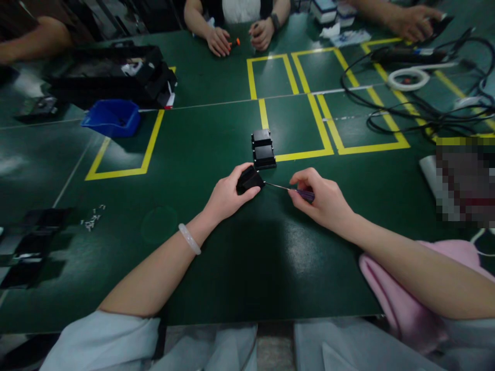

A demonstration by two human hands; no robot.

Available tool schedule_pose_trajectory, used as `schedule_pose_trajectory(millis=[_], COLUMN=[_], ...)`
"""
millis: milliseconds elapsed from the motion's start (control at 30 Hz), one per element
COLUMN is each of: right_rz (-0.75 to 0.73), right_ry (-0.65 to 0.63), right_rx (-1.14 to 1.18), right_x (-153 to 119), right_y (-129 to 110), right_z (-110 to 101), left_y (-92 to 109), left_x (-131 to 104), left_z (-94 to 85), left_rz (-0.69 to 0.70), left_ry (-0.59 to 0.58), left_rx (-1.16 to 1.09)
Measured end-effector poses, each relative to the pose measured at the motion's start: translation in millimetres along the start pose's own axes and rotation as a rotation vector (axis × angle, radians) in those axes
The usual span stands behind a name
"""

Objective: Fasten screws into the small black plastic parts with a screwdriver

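Observation:
In the head view my left hand (228, 195) is closed round a small black box (249, 179), which it holds over the green table. A screwdriver (305, 195) with a dark purple handle lies between the fingers of my right hand (320, 198). Its thin metal shaft points left, and the tip meets a small silver screw at the right corner of the box. Just beyond my left hand, black boxes (263, 153) with small silver screws along their sides stand in a row. At the left lies a small pile of silver screws (92, 220).
A blue bin (112, 117) sits before black trays (112, 72) at the back left. Black parts (27, 252) lie at the far left. Black cables (417, 116) spread at the right, above a pink cloth (413, 299). Other people's hands (262, 35) rest across the green table (185, 288).

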State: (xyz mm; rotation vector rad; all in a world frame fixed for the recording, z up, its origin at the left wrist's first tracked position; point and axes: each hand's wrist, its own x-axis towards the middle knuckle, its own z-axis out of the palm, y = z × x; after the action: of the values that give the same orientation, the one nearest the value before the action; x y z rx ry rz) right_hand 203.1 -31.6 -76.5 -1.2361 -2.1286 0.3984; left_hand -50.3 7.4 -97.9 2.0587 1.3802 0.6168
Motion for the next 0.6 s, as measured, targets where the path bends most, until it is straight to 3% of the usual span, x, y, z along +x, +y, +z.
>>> schedule_pose_trajectory(millis=[600], right_rz=[0.024], right_ry=[-0.032], right_rx=[0.040], right_x=[0.4], right_y=[-1.8], right_z=[-3.9], left_y=[1.2], left_x=[-0.6], left_z=[-1.7], left_rz=[-0.005], left_ry=[-0.014], left_rx=[0.000])
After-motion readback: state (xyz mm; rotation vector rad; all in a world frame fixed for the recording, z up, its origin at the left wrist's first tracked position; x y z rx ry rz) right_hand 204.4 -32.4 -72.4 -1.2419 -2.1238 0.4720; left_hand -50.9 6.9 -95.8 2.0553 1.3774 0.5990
